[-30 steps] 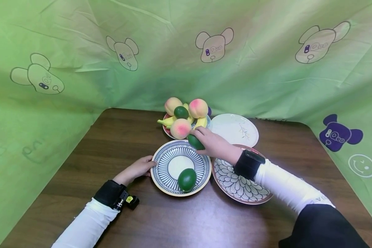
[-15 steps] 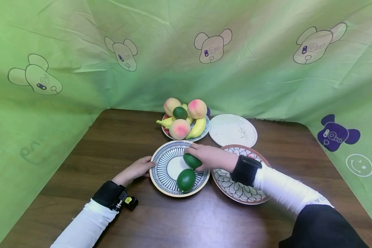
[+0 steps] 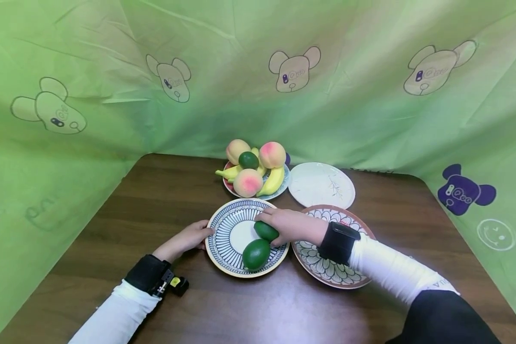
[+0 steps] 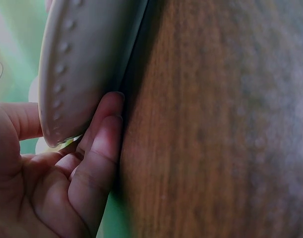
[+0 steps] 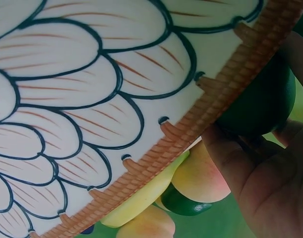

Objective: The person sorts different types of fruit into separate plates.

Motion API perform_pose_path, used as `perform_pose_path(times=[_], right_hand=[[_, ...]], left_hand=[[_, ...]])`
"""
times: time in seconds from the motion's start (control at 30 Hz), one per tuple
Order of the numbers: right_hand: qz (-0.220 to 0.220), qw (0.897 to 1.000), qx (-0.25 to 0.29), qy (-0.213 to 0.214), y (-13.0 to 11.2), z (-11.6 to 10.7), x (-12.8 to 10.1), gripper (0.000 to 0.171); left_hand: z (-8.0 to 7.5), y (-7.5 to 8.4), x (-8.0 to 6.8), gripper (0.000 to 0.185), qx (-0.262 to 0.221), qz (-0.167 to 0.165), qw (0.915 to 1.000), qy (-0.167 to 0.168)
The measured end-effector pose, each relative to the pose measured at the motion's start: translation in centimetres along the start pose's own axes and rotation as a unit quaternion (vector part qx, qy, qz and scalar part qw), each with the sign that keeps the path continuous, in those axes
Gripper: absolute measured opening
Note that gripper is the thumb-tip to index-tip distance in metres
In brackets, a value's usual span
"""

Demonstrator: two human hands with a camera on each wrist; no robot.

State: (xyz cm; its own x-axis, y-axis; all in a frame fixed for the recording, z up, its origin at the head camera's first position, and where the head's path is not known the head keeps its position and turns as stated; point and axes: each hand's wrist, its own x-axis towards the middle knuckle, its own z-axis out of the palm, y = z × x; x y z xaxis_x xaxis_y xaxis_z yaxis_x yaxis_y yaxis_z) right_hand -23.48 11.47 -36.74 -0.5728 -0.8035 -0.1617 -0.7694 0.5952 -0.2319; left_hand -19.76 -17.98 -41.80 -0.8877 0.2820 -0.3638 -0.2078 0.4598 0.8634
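My left hand grips the left rim of a blue-and-white striped plate. In the left wrist view, the thumb lies over the edge of the plate and fingers reach beneath it. My right hand holds a dark green oval fruit low over the plate's right half. A second dark green oval fruit lies in the plate just in front of it. The right wrist view shows the held fruit partly hidden by a brown-rimmed plate.
Behind stands a plate heaped with peaches, bananas and another green fruit. A white plate is at its right. The brown-rimmed petal-patterned plate lies under my right forearm. A green curtain backs the table.
My right hand has carried the green fruit from beside the heaped plate down into the blue-and-white plate, next to the other green fruit. My left hand keeps its grip on the rim.
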Motion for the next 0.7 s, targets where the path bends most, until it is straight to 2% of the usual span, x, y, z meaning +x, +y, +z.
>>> perform_pose_path(times=[0.07, 0.23, 0.3, 0.47, 0.7], right_hand=[[0.002, 1.0, 0.001, -0.006, -0.09, 0.0, -0.01, 0.07], [0.009, 1.0, 0.001, -0.009, -0.03, 0.0, -0.18, 0.071], [0.009, 1.0, 0.003, -0.009, 0.01, 0.02, -0.25, 0.072], [0.004, 1.0, 0.011, -0.011, -0.15, -0.04, -0.16, 0.075], [0.006, 1.0, 0.001, -0.007, -0.37, -0.65, -0.55, 0.08]], left_hand=[[-0.06, -0.09, -0.03, 0.044, -0.006, 0.001, 1.0, -0.002], [-0.44, -0.5, 0.21, 0.043, -0.028, 0.037, 0.9986, -0.027], [-0.55, -0.56, 0.25, 0.045, -0.027, 0.04, 0.9984, -0.029], [-0.34, -0.32, -0.05, 0.047, -0.01, 0.01, 0.9999, -0.008], [0.07, -0.03, -0.19, 0.041, -0.006, 0.015, 0.9999, -0.006]])
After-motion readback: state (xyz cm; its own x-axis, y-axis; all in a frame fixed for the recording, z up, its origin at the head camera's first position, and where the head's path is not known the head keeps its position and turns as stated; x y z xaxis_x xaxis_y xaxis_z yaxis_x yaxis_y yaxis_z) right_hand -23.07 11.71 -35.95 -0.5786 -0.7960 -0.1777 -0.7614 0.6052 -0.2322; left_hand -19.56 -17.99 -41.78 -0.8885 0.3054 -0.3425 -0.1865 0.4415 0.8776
